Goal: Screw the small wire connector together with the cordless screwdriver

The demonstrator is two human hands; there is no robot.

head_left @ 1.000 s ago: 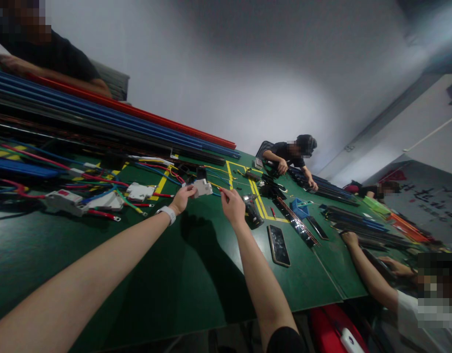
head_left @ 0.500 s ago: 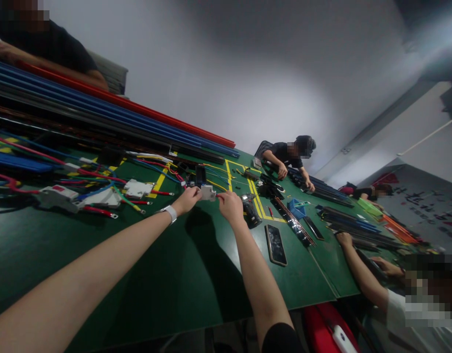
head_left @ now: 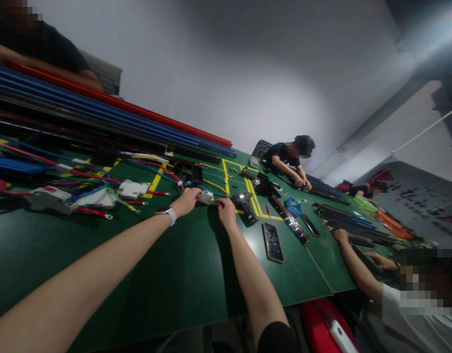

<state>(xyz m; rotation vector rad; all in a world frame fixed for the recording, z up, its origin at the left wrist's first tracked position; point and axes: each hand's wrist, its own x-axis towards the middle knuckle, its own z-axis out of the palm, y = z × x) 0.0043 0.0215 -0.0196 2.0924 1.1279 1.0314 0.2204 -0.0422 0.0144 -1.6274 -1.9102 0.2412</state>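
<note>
My left hand, with a white watch band on the wrist, is closed on a small white circuit breaker just above the green table. On the breaker's right side, my right hand pinches what looks like a short red wire; its far end is hidden by the fingers and breaker. To the left lie more white breakers with red, blue and green wires and metal ring lugs. A cordless drill rests just right of my right hand.
A phone lies right of my forearm, near a blue bin and a copper-edged strip. Long blue and red rails run along the far side. Co-workers sit across and at the right.
Both hands have lowered the breaker closer to the table, and it has tilted flatter. My right hand has shifted slightly left and down. The co-worker across has brought both hands together.
</note>
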